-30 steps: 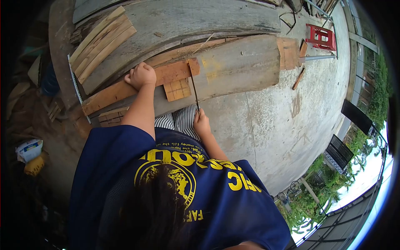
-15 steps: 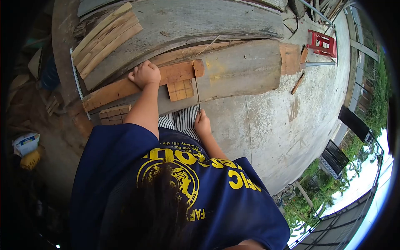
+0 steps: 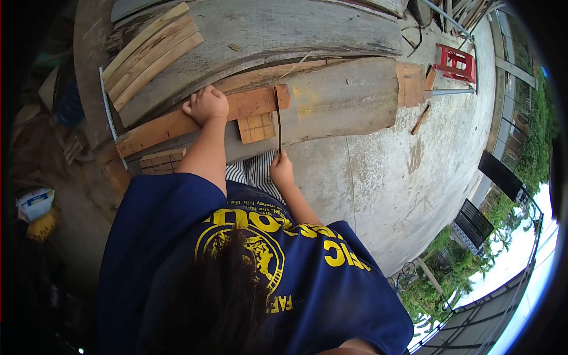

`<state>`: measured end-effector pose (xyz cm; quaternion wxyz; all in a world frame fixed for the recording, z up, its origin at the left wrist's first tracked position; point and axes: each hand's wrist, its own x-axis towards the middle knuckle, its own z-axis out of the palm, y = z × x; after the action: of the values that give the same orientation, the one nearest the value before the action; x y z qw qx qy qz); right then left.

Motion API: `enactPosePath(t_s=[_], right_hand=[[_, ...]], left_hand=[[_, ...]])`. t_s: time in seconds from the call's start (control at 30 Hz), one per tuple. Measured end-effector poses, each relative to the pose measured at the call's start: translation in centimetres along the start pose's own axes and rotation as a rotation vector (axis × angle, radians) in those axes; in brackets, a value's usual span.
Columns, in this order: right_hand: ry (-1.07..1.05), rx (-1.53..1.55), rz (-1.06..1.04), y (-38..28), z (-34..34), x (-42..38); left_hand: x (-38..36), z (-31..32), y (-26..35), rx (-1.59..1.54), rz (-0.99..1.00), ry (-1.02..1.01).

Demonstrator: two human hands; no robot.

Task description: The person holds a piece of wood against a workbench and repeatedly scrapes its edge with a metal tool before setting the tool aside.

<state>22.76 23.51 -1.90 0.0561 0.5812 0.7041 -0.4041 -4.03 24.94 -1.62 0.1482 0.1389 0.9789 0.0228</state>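
Note:
My left hand (image 3: 207, 105) is closed over a long reddish-brown board (image 3: 158, 131), pressing on its top. The fingers of my right hand (image 3: 282, 168) are wrapped round the near end of a thin saw (image 3: 280, 127). Its narrow dark blade crosses the board close to the right end, where a short end piece (image 3: 284, 96) shows beyond it. Beside the blade, a small square wood block (image 3: 256, 128) with dark lines lies against the board's near side. Under them is a wide grey plank (image 3: 349, 100).
Several pale wood strips (image 3: 154, 56) lie at the upper left, on a large grey plank (image 3: 260, 29). At the upper right stands a red stool (image 3: 456, 63). A wood offcut (image 3: 420, 119) rests on the concrete floor (image 3: 378, 183). Bags (image 3: 36, 205) sit at the far left.
My right hand has moved slightly up and to the left with the saw, nearer the board. My left hand has stayed in place on the board.

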Motion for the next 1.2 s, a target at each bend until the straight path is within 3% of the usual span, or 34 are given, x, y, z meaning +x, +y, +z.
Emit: enactPosePath(t_s=[0.3,0.43,0.7,1.0,1.2], right_hand=[[-0.116,-0.095,0.08,-1.3,-0.8,0.5],[-0.059,-0.034,-0.017,-1.2,-1.1,1.1],[0.069,-0.016,-0.122,-7.1,-2.3,5.4],[-0.047,-0.042,-0.038,-0.7,-1.4,-1.4],[-0.003,-0.073,-0.09,-7.7,-2.7,5.0]], left_hand=[[0.0,0.2,0.0,0.003,0.011,0.023],[0.0,0.2,0.1,-0.005,0.006,0.012],[0.1,0.7,0.0,0.036,0.007,0.035],[0.0,0.1,0.0,0.005,-0.012,0.0],[0.0,0.3,0.0,0.003,0.01,0.033]])
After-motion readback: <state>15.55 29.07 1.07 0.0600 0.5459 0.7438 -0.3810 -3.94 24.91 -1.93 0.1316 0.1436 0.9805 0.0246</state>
